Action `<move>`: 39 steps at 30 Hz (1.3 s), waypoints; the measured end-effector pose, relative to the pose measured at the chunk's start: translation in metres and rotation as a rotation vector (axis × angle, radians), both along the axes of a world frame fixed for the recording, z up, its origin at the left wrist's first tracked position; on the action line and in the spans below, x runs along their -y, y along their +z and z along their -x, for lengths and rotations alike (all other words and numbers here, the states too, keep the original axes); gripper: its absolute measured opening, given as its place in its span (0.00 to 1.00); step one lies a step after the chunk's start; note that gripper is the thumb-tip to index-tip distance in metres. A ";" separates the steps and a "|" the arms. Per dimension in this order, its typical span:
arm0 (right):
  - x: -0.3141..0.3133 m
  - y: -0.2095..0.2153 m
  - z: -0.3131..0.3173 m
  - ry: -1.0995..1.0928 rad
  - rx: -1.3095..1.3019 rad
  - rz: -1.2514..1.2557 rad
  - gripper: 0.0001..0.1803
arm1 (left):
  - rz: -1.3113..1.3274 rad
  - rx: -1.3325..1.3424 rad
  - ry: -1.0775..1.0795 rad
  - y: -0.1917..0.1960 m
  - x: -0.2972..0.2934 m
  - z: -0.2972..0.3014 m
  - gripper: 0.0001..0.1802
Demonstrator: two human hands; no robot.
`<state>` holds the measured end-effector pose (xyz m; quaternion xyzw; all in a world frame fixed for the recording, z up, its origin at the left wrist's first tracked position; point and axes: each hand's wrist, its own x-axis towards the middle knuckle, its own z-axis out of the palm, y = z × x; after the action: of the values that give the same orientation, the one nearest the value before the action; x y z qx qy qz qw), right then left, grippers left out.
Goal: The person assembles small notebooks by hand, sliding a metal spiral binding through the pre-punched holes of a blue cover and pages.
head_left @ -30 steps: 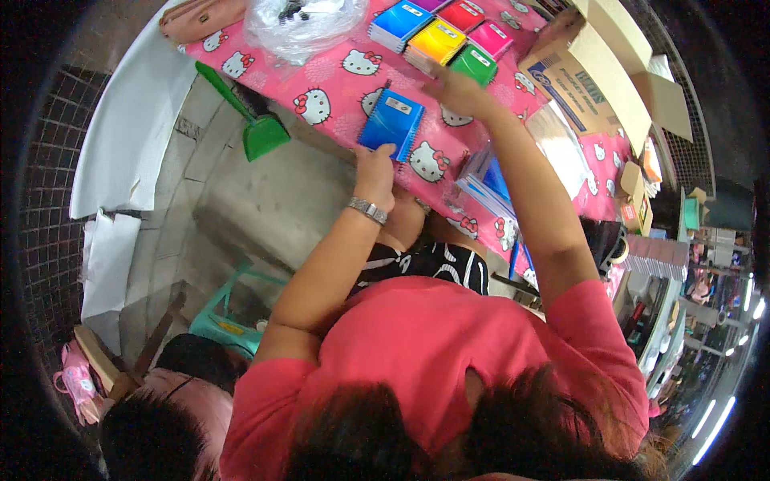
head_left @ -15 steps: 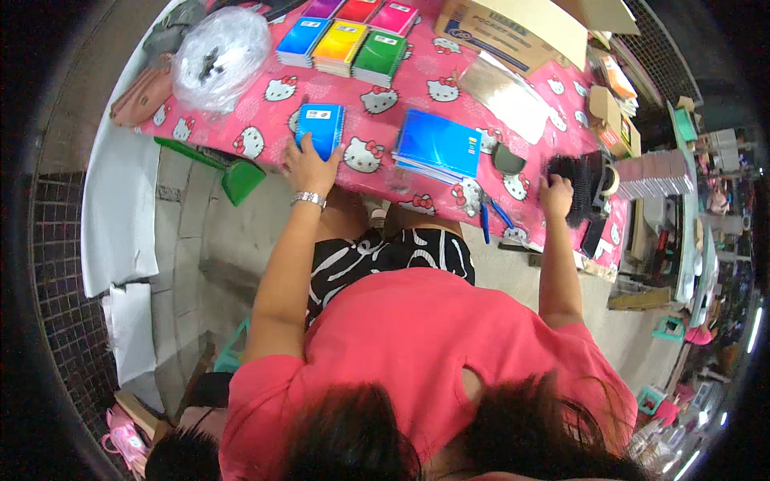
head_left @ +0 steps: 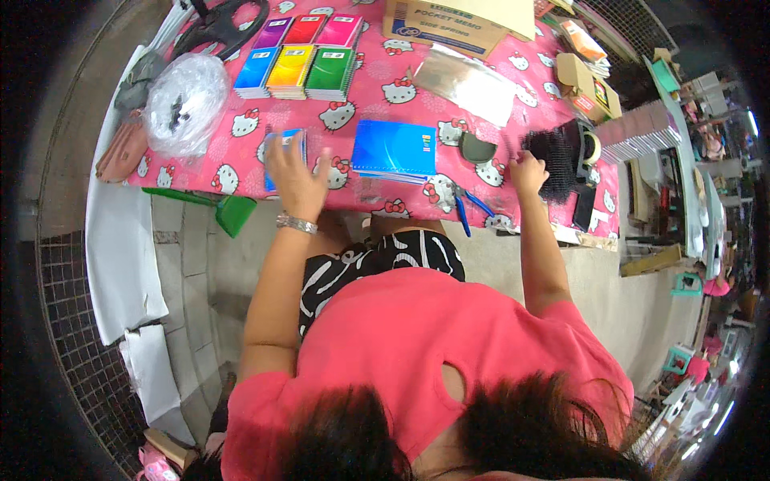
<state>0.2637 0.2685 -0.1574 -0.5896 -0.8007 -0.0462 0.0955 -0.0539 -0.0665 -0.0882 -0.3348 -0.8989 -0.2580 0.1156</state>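
Over a small blue notebook (head_left: 298, 149) near the table's front edge, my left hand (head_left: 298, 176) is open with its fingers spread, hiding much of the cover. My right hand (head_left: 529, 173) is closed in a pinch beside a heap of black binding coils (head_left: 553, 154). A thin dark strip, looking like one coil, stands out from its fingertips. Between my hands lies a short stack of larger blue notebooks (head_left: 393, 149). Blue-handled pliers (head_left: 464, 212) rest at the front edge, close to a dark green curved piece (head_left: 478, 147).
Small notebooks in several colours (head_left: 290, 70) stand in rows at the back. A clear plastic bag (head_left: 186, 106) sits at the left, near a pink pouch (head_left: 122, 152). Plastic sleeves (head_left: 465, 82) lie before a cardboard box (head_left: 445, 29). A tape roll (head_left: 592, 148) is beside the coils.
The view has shifted. My left hand has come up from the small notebook's cover and its fingers have spread. My right hand has drawn left from the coil heap with the thin strip.
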 end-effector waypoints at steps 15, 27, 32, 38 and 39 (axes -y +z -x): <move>0.117 0.133 0.073 0.758 -0.903 0.482 0.15 | 0.136 -0.116 -0.921 0.093 -0.066 -0.039 0.13; 0.132 0.137 0.105 0.786 -0.949 0.246 0.12 | -0.093 -0.190 -0.843 0.078 -0.088 -0.035 0.13; 0.140 0.144 0.101 0.847 -0.865 0.188 0.10 | -0.112 -0.169 -0.883 0.078 -0.089 -0.034 0.12; 0.145 0.131 0.099 0.841 -1.009 0.217 0.13 | -0.117 -0.186 -0.901 0.078 -0.091 -0.034 0.11; 0.145 0.131 0.099 0.842 -1.008 0.212 0.13 | -0.119 -0.188 -0.904 0.078 -0.091 -0.034 0.11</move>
<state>0.1650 0.1233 -0.0263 -0.1823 -0.8202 0.3555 0.4094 -0.0199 0.0242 -0.0104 -0.7077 -0.6321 -0.3021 0.0913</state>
